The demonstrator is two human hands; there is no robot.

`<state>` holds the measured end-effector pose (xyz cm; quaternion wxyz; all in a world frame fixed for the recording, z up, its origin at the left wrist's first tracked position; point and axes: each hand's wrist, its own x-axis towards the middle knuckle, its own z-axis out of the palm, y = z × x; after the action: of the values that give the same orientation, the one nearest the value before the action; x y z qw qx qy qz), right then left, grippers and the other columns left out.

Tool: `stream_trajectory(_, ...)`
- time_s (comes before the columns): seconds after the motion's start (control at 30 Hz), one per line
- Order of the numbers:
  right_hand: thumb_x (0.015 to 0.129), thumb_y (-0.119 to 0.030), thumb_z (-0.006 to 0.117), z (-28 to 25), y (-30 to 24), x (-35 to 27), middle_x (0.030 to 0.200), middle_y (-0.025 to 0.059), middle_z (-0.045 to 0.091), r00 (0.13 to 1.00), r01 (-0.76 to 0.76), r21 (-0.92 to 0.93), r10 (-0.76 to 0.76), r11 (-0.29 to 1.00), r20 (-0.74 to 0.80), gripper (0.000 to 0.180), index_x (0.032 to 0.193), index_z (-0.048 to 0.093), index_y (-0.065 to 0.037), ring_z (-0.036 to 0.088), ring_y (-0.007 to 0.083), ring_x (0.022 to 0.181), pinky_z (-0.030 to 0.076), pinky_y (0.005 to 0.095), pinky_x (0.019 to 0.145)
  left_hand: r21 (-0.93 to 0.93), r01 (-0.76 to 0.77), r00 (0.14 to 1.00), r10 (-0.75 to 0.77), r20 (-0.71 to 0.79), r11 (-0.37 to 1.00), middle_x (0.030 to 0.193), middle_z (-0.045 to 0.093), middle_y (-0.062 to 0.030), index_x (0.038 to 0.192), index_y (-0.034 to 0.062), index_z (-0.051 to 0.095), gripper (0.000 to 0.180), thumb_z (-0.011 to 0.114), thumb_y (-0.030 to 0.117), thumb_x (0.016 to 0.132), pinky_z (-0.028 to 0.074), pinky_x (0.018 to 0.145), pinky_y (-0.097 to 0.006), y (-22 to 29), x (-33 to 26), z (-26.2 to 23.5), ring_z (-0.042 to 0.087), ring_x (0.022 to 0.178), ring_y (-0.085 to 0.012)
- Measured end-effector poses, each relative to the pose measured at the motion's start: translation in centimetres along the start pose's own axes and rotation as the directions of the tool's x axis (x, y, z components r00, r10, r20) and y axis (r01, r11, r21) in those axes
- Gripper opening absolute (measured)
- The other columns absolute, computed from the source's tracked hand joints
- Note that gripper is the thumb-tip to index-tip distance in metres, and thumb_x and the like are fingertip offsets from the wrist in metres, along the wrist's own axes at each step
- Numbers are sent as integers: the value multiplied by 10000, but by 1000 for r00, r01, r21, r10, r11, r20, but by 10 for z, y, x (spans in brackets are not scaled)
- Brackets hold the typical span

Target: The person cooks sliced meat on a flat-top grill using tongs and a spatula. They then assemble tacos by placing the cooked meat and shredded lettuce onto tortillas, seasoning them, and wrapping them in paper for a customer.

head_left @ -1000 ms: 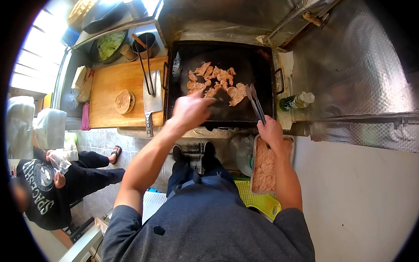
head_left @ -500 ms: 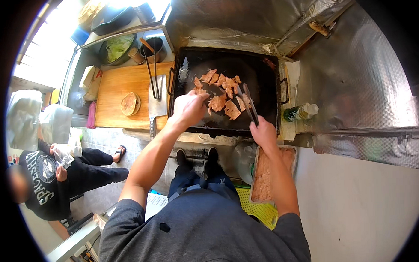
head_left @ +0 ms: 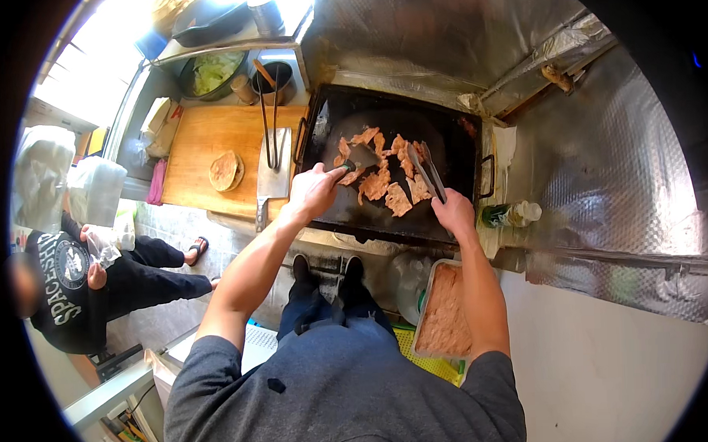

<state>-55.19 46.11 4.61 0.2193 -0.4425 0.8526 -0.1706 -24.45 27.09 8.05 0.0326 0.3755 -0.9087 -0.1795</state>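
Note:
Several browned meat slices (head_left: 376, 183) lie spread over a black flat griddle (head_left: 432, 113) in front of me. My left hand (head_left: 314, 194) is closed round the handle of a spatula (head_left: 363, 155), whose flat blade is among the slices at the griddle's left. In my right hand (head_left: 454, 214) is a pair of metal tongs (head_left: 429, 172). Their tips reach the slices on the right side of the pile; whether they pinch one I cannot tell.
Left of the griddle, a wooden cutting board (head_left: 191, 145) bears a round flatbread (head_left: 226, 171), a cleaver (head_left: 274, 165) and another pair of tongs (head_left: 270, 126). A tray of raw meat (head_left: 444, 311) sits below my right forearm. A bottle (head_left: 511, 214) stands right. Another person (head_left: 83, 285) is at far left.
The spatula blade now shows among the slices, and a gap has opened in the middle of the meat. The tongs remain at the right-hand slices. My view has tilted slightly.

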Motion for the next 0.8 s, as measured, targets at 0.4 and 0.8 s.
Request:
stream_trajectory(0.4, 937, -332, 640, 13, -9, 16, 917, 271, 741, 999, -42, -43, 43, 998, 5, 369, 1012, 696, 25, 713, 470, 883, 572, 543, 810, 101, -123, 992, 119, 51, 987, 1009, 642, -205, 1319, 207, 745, 475, 580, 58, 899, 554, 797, -482, 12, 35, -26, 683, 943, -396)
stream_trajectory(0.8, 943, -385, 632, 4, 9, 13, 949, 312, 731, 993, -118, -184, 112, 976, -45, 472, 1079, 655, 66, 724, 476, 912, 588, 561, 791, 45, -27, 998, 24, 60, 999, 1035, 648, -212, 1415, 243, 674, 507, 662, 138, 919, 584, 796, -486, -4, 12, 14, 704, 890, -387)
